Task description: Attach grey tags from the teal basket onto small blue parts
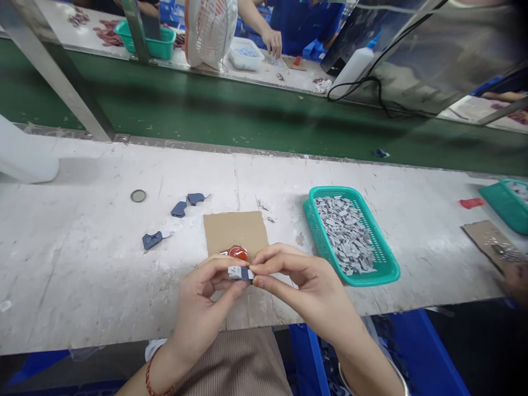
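Note:
Between my two hands is a small grey and dark blue plastic part (241, 273), held just above the table's front. My left hand (202, 297) pinches its left end between thumb and fingers. Thumb and forefinger of my right hand (303, 280) close on its right end. Right behind my fingers, a red-orange round object (238, 252) rests on a piece of brown cardboard (235, 228), partly hidden by my hands. To the right stands a green basket (381, 253) full of small light grey pieces (344, 234).
Dark blue parts (152, 240) and a bottle cap (138, 196) lie at left. A white container (25, 154) stands far left. Beyond the green conveyor (231, 115) are a fan (211, 30) and a co-worker's hand (272, 41). Blue bins (424, 352) sit below the table edge.

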The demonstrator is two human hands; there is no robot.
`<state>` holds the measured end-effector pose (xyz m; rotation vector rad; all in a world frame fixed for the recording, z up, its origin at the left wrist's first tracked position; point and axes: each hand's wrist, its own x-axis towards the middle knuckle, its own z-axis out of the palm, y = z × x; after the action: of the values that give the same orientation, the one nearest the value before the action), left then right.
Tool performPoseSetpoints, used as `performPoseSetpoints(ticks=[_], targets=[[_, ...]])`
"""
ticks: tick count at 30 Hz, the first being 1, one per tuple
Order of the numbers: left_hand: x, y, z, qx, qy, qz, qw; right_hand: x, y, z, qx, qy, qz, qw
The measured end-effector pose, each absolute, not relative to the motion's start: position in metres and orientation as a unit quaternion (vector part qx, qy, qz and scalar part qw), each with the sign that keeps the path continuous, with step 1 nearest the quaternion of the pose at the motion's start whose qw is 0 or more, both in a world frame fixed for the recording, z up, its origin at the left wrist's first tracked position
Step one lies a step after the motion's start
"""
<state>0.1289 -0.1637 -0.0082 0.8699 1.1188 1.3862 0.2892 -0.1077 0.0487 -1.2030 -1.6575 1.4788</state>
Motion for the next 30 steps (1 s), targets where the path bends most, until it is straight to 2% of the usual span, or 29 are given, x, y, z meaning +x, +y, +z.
performPoseSetpoints(ticks=[4,7,13,17,19,22,25,27,30], targets=[[0.128,-0.162,-0.008,0.387,0.462,0.579,0.549,0.291,-0.105,0.044,-0.418,-0.527,0.686,0.275],[0.128,-0.158,-0.004,0.411,0.451,0.576,0.544,0.288,-0.109,0.038,-0.38,-0.462,0.745,0.295],[0.133,-0.151,0.002,0.44,0.47,0.563,0.519,0.277,-0.121,0.028,-0.372,-0.451,0.754,0.3],[0.138,-0.15,-0.003,0.442,0.481,0.563,0.506,0.271,-0.122,0.024,-0.382,-0.428,0.739,0.353],[0.143,-0.149,-0.004,0.427,0.475,0.559,0.528,0.269,-0.123,0.023,-0.39,-0.421,0.726,0.378],[0.148,-0.145,-0.003,0.365,0.442,0.543,0.613,0.275,-0.123,0.026,-0.418,-0.446,0.699,0.37],[0.141,-0.133,0.004,0.261,0.428,0.534,0.681,0.303,-0.11,0.029,-0.457,-0.542,0.609,0.356],[0.128,-0.12,0.009,0.204,0.448,0.519,0.699,0.336,-0.093,0.03,-0.525,-0.623,0.457,0.357],[0.102,-0.099,0.016,0.184,0.486,0.487,0.702,0.393,-0.061,0.027,-0.632,-0.688,0.185,0.305]])
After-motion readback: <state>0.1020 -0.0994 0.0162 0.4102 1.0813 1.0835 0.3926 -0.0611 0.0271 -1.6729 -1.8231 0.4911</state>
